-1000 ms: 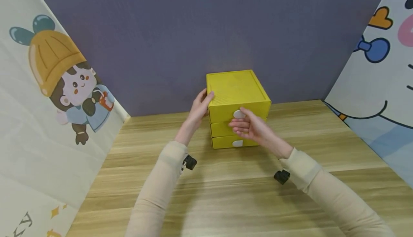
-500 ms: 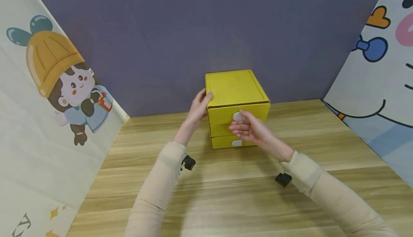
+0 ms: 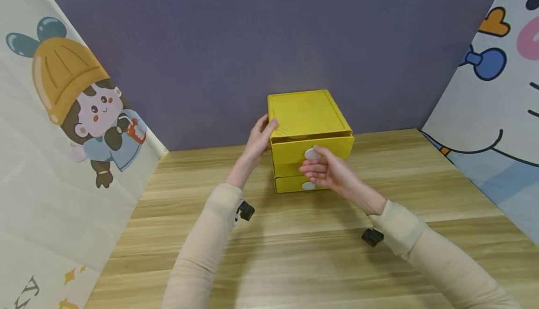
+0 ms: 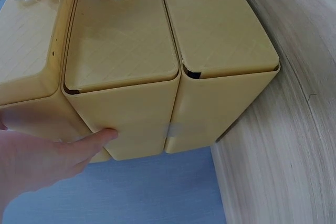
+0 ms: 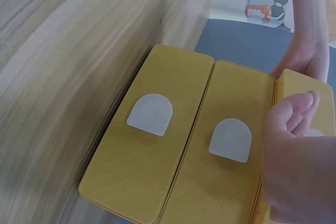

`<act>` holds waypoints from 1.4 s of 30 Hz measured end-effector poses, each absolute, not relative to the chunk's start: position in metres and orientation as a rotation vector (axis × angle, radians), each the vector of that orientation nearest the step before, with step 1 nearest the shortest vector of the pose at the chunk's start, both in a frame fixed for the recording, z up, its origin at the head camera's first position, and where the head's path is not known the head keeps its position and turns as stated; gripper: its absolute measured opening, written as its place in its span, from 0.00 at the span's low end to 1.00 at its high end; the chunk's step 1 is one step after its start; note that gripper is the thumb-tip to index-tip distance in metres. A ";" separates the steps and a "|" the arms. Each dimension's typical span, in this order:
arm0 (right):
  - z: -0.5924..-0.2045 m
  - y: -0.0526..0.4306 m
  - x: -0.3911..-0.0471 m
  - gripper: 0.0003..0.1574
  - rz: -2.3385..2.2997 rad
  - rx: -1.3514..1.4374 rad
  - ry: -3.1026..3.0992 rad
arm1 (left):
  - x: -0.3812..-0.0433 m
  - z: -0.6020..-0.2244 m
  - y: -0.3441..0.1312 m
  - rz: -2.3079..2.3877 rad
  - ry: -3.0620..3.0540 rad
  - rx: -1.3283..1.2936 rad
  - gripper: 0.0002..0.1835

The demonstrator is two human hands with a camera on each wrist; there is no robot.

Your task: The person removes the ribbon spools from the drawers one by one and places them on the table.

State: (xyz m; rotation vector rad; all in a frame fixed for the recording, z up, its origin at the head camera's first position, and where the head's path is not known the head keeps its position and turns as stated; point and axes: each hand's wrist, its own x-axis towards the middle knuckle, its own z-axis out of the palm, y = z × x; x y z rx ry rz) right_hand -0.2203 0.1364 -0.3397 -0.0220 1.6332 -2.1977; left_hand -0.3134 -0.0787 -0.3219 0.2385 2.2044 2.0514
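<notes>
A yellow three-drawer cabinet (image 3: 309, 112) stands on the table against the back panel. Its top drawer (image 3: 290, 154) is pulled partway out, leaving a dark gap under the lid. My right hand (image 3: 334, 171) pinches that drawer's white knob (image 3: 311, 154) between thumb and fingers. On the cabinet's left side lies my left hand (image 3: 258, 140), thumb on the top edge. In the left wrist view, a straight finger (image 4: 92, 144) of it presses against the side wall. The middle drawer (image 5: 231, 140) and bottom drawer (image 5: 149, 114) are closed, each with a white knob.
The wood-grain table (image 3: 294, 253) extends in front of and beside the cabinet. A blue-grey panel (image 3: 210, 56) rises directly behind. White printed sheets bound the left (image 3: 33, 159) and right (image 3: 484, 112) sides.
The top drawer, flush with the cabinet one second ago, has slid out toward me as my right hand drew back with its knob. My left hand has stayed in place.
</notes>
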 end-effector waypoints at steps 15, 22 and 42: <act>-0.340 0.135 -0.209 0.28 -2.185 -0.003 1.667 | -0.315 -0.323 -0.077 2.059 2.205 0.254 0.39; -0.340 0.134 -0.205 0.28 -2.190 -0.004 1.648 | -0.317 -0.324 -0.078 2.056 2.213 0.265 0.39; -0.340 0.139 -0.187 0.29 -2.167 0.004 1.620 | -0.314 -0.322 -0.076 2.058 2.205 0.247 0.39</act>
